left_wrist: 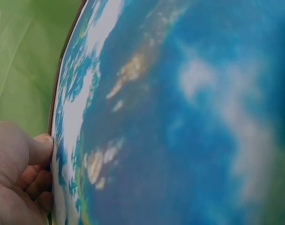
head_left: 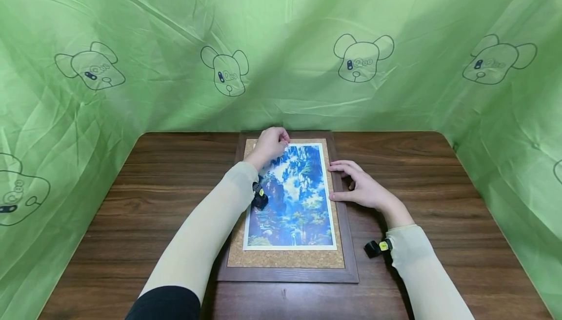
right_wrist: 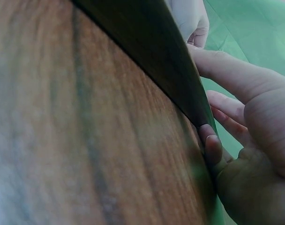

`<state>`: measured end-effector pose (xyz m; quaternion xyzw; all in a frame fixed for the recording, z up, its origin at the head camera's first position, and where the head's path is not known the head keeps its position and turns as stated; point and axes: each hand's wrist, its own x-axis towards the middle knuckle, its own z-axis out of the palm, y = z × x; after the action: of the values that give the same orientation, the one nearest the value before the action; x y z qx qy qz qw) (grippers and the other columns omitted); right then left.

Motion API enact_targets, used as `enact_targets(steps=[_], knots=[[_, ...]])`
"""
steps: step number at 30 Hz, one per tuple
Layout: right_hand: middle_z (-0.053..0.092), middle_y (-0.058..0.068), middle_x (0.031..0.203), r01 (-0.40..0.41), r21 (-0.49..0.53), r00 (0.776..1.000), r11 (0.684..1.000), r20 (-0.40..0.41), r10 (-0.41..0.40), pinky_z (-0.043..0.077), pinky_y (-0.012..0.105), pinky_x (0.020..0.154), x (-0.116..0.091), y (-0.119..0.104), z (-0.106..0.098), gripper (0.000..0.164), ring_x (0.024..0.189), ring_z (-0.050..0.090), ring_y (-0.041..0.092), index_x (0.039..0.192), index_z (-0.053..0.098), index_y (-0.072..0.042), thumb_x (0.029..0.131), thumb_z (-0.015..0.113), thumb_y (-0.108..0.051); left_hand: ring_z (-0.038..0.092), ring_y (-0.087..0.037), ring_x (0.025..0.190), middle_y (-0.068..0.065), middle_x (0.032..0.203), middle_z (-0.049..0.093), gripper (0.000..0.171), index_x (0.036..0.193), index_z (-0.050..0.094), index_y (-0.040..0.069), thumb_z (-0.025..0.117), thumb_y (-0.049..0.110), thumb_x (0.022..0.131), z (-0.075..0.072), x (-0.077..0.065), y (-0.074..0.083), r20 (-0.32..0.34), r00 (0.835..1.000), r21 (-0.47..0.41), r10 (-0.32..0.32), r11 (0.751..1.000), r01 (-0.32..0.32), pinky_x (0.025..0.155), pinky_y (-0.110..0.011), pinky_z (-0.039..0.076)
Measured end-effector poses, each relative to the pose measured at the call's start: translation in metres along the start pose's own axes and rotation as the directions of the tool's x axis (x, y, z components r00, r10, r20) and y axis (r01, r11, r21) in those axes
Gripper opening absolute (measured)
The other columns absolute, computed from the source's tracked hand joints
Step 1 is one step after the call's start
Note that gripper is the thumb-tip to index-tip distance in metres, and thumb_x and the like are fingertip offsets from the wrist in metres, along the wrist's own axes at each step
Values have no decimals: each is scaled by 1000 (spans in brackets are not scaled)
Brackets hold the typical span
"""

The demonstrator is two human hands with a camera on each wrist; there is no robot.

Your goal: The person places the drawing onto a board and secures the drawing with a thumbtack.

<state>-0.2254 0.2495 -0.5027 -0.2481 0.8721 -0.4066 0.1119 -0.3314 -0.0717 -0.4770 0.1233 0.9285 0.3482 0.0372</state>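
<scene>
A picture (head_left: 303,198) of a blue landscape with a white border lies on a cork board (head_left: 285,260) in a dark wooden frame (head_left: 290,275). At the picture's top edge, my left hand (head_left: 270,145) has its fingers curled and its thumb and fingertips pinched together. The left wrist view shows that thumb (left_wrist: 45,143) right at the edge; the spot between the fingertips is hidden. My right hand (head_left: 362,186) rests against the frame's right side, fingers and thumb spread. From the right wrist, its fingers (right_wrist: 227,70) reach along the frame's dark outer edge (right_wrist: 166,70).
The framed board lies on a brown wooden table (head_left: 175,178), its far side close to the table's back edge. Green cloth (head_left: 281,66) with printed bear heads hangs around the back and sides. A small black camera is worn on each wrist.
</scene>
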Motion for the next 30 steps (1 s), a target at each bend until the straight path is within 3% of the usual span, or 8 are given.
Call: enact_targets(steps=[5, 11, 18, 21, 24, 30], knots=[[41, 5, 166, 10, 3, 1000, 1000, -3, -10, 47, 45, 90, 1, 1, -1, 73, 129, 51, 29, 156, 58, -16, 92, 92, -31, 59, -24, 84, -5, 92, 65, 12, 104, 73, 9, 62, 6, 106, 1, 1, 2, -8, 1000, 59, 17, 998, -16, 81, -40, 50], [41, 6, 166, 2, 0, 1000, 1000, -1, -2, 47, 44, 90, -1, 3, -1, 72, 130, 50, 29, 156, 58, -15, 93, 91, -30, 59, -24, 88, -5, 97, 65, 11, 106, 72, 11, 61, 11, 110, 6, 1, 1, 11, 1000, 53, 5, 999, -6, 83, -40, 51], [41, 7, 166, -1, -4, 1000, 1000, -12, 1, 47, 44, 89, -8, 9, -3, 71, 129, 50, 30, 156, 58, -15, 94, 90, -30, 61, -23, 97, -6, 105, 66, 10, 113, 74, 9, 66, 15, 110, 7, 1, -3, 74, 991, 24, 111, 993, -113, 89, -40, 52], [41, 7, 166, -6, -7, 1000, 1000, -15, 6, 47, 44, 89, -11, 13, -6, 71, 129, 50, 29, 156, 58, -14, 94, 90, -30, 63, -25, 110, -7, 117, 69, 18, 122, 75, 9, 67, 18, 110, 5, 0, -2, 129, 975, 89, 178, 978, -190, 99, -41, 53], [40, 8, 167, -13, -7, 1000, 1000, -14, 12, 47, 45, 89, -12, 15, -9, 71, 129, 49, 30, 156, 57, -14, 95, 90, -29, 60, -29, 129, -9, 135, 68, 28, 134, 75, 9, 64, 21, 111, 2, -3, -1, 184, 957, 195, 226, 946, -260, 113, -44, 47], [40, 12, 168, 11, -19, 1000, 1000, -9, -11, 48, 49, 94, -9, 16, -12, 70, 133, 49, 35, 157, 56, -11, 97, 88, -26, 49, -31, 145, -8, 158, 56, 43, 152, 66, 15, 58, 31, 113, 3, -2, -10, 265, 937, 308, 229, 900, -307, 121, -50, 40]])
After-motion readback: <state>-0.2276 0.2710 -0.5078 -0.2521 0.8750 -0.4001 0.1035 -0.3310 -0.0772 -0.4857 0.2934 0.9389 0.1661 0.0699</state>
